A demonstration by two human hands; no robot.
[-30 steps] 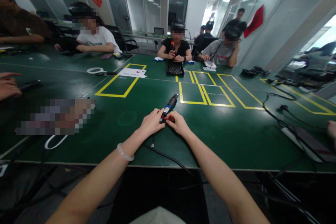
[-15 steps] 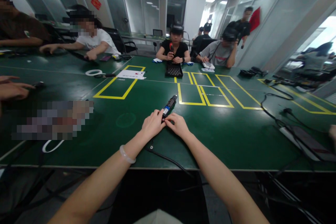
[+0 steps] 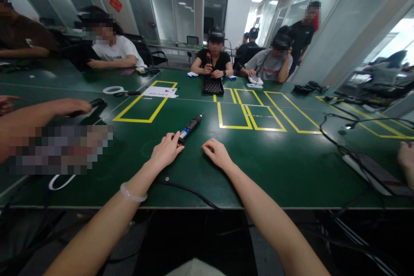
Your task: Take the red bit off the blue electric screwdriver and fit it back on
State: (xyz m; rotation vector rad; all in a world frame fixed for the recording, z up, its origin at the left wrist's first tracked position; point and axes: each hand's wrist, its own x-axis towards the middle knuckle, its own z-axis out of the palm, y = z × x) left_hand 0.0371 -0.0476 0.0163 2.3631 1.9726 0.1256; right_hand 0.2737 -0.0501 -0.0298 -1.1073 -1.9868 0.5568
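Observation:
My left hand point(image 3: 166, 148) is wrapped round the rear of a slim electric screwdriver point(image 3: 190, 128), dark with a blue-and-white band. Its thin bit points away from me to the upper right, low over the green table. The rear end is hidden under my fingers. My right hand point(image 3: 217, 153) rests on the table to the right, apart from the tool, its fingers curled inward. Whatever those fingers hold, if anything, is hidden. Below my left hand lies a black cable point(image 3: 187, 187) with a small round metal end, running towards the table's front edge.
Yellow tape outlines point(image 3: 236, 127) mark the green table point(image 3: 274, 172). A black tray point(image 3: 212, 87) stands before a seated person opposite. White paper point(image 3: 159, 91) lies left of centre. At left, a co-worker's hand point(image 3: 76, 107) holds a dark object. Cables point(image 3: 336, 142) trail at right.
My hands have come apart. The left moved leftward and nearer with the screwdriver, which now tilts further right; the right stayed about in place. A co-worker's hand at left reached further in.

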